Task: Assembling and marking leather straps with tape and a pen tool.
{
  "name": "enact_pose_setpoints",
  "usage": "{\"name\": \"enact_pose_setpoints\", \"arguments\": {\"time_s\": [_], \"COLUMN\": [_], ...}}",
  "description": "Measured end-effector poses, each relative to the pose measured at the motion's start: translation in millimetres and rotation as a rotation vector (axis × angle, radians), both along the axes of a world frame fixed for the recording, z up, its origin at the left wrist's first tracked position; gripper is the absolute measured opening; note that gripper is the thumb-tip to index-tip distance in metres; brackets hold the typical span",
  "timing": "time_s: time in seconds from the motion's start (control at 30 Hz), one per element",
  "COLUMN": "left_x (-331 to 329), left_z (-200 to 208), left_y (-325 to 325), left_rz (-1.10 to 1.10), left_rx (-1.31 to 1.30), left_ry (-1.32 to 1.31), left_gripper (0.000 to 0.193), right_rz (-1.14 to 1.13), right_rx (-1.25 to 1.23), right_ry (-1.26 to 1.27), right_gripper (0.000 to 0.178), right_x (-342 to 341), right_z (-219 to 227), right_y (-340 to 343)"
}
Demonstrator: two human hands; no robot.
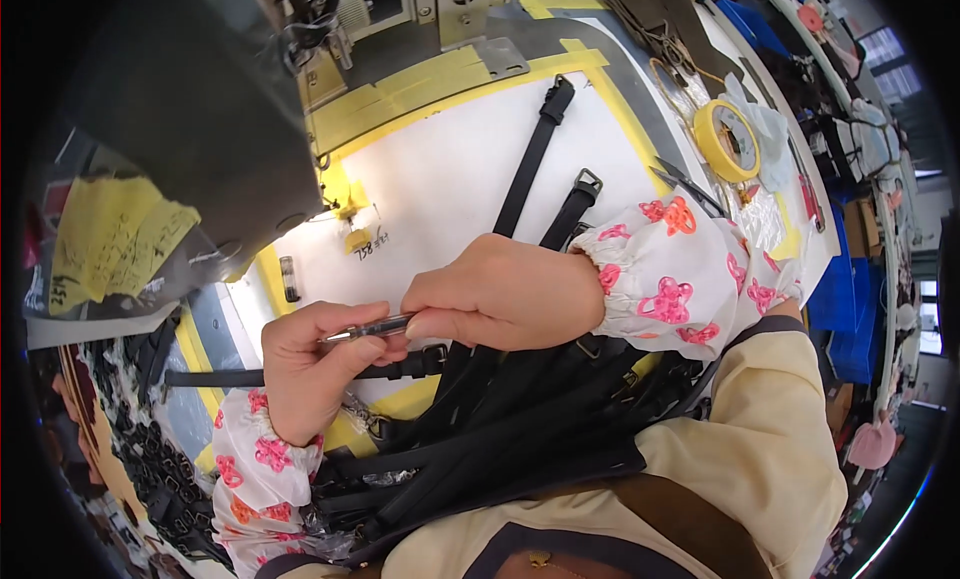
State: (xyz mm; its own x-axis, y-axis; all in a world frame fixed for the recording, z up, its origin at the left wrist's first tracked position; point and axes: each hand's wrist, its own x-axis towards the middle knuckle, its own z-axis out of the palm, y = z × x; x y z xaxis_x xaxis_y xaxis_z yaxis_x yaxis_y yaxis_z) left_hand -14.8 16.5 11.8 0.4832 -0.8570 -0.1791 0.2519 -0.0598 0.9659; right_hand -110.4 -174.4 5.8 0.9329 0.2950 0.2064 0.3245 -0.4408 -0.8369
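In front of my chest both hands meet on a black strap end with a silver metal part [372, 329], seen edge-on; its exact shape is partly covered by fingers. My left hand [318, 364] pinches the silver part between thumb and fingers. From the other side, my right hand [490, 294] is closed on the black part. Just below the hands lies a black strap with a buckle [432, 361], running left. Two more buckled straps, one farther away [540, 144] and one nearer [575, 207], lie on the white work surface [440, 199] beyond my right hand.
A sewing machine [200, 99] rises at the far left, its lit needle area [350, 214] beside yellow tape. Many black straps [500, 409] heap against my lap. At the right lie scissors [690, 189] and a yellow tape roll [727, 141]. Buckles [170, 469] pile up lower left.
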Motion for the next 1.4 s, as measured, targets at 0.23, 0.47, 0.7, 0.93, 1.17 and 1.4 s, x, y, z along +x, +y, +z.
{"name": "enact_pose_setpoints", "arguments": {"time_s": [0.23,0.47,0.7,0.93,1.17,1.4], "left_x": [12,3,12,11,-4,-2], "left_z": [-1,-2,-7,1,15,7], "left_y": [5,-3,1,0,-1,12], "left_rz": [0.1,0.041,0.044,0.141,0.164,0.069], "left_rx": [0.089,0.181,0.26,0.044,-0.171,-0.139], "left_ry": [0.056,-0.192,-0.554,-1.175,-1.113,-0.958], "left_gripper": [0.018,0.017,0.015,0.022,0.031,0.032], "right_rz": [-0.285,-0.927,-1.146,-0.732,-0.187,-0.15], "right_rx": [-0.455,-1.057,-0.841,-0.331,-0.162,-0.018], "right_ry": [-0.348,-0.116,0.076,0.023,-0.194,-0.043], "right_gripper": [0.027,0.02,0.024,0.018,0.02,0.022], "right_x": [-16,-115,-145,-86,-28,-26], "right_z": [28,36,3,48,42,34], "right_y": [-31,-148,-179,-62,17,22]}}
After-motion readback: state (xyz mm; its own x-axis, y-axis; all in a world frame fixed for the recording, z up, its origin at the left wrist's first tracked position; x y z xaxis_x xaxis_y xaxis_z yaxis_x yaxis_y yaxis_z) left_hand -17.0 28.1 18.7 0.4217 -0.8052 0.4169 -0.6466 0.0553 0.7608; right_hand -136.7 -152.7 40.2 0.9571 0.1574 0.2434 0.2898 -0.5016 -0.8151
